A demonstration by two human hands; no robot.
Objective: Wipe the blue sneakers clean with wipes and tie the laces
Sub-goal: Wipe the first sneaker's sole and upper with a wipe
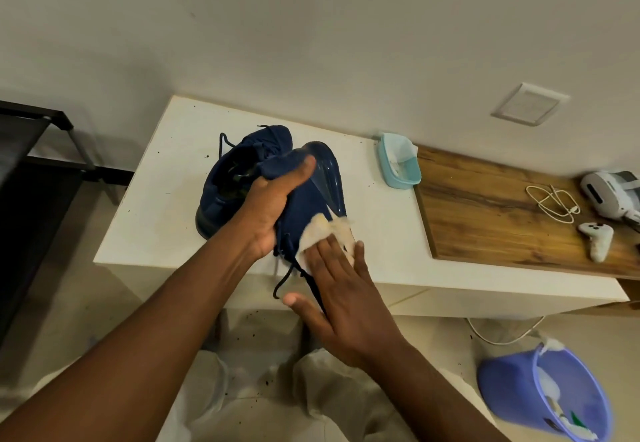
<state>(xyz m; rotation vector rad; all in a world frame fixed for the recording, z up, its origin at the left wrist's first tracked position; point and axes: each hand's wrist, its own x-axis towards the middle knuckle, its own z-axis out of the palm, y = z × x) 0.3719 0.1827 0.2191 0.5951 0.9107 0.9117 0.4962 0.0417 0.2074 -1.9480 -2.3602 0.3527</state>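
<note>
While the left hand grips the sneaker, laces overhang the table.

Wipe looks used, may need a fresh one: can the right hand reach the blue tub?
Probably yes. The right hand presses the wipe on the held sneaker; the open blue tub sits just right of it, nothing between.

We register a white table. Directly on it: a blue sneaker at 9 o'clock, a teal wipe tub at 2 o'clock, a wooden board at 3 o'clock.
</note>
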